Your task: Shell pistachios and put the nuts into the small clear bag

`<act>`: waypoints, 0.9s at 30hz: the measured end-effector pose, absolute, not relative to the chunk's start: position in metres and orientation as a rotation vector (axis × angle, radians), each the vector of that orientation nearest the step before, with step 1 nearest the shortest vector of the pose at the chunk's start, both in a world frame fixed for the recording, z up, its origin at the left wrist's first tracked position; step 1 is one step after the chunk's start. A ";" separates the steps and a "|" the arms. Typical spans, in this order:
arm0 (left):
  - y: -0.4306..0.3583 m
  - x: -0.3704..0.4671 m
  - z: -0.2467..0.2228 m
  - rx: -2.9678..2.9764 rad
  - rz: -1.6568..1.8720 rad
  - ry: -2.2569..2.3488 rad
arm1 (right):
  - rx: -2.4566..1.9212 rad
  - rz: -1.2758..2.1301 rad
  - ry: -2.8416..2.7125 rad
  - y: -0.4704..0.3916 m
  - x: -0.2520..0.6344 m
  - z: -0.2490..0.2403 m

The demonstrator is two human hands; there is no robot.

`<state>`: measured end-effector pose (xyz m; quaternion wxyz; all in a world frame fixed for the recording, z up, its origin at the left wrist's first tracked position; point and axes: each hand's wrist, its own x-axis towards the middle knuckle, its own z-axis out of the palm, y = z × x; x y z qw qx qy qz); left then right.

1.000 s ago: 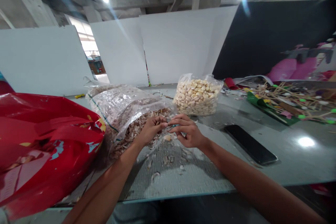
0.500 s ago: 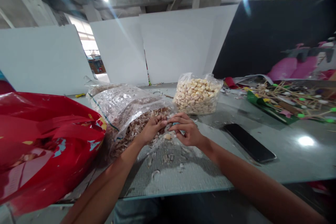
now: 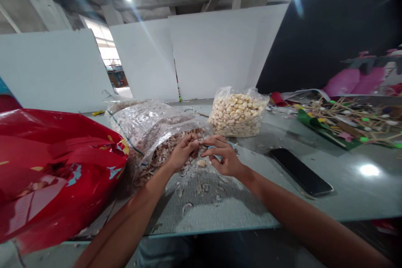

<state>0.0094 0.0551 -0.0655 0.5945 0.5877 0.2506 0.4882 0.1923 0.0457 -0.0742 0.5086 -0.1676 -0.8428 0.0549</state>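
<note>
Left hand (image 3: 184,150) and right hand (image 3: 225,157) meet above the scraps (image 3: 202,188), bags crowding in!
The left's thumb and fingers bunch together, the right's bent fingertips come in close; whether either clamps anything, the blur makes it impossible to tell. Just below them, a loose pale piece (image 3: 201,163) lies on the table (image 3: 342,184). The open husk bag (image 3: 150,119) presses right up by the left hand, a big red plastic bag (image 3: 69,127) beside it. Behind the right hand stands a packed clear bag (image 3: 237,113); a black phone (image 3: 300,171) lies off its forearm, tangled sticks (image 3: 348,111) beyond.
</note>
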 end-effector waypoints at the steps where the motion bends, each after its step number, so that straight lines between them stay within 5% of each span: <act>1: 0.056 0.010 -0.067 1.378 1.150 0.594 | -0.402 0.109 -2.040 0.047 0.193 -0.075; 27: 0.058 0.008 -0.070 1.423 1.124 0.640 | -0.385 -0.146 -2.178 0.051 0.202 -0.069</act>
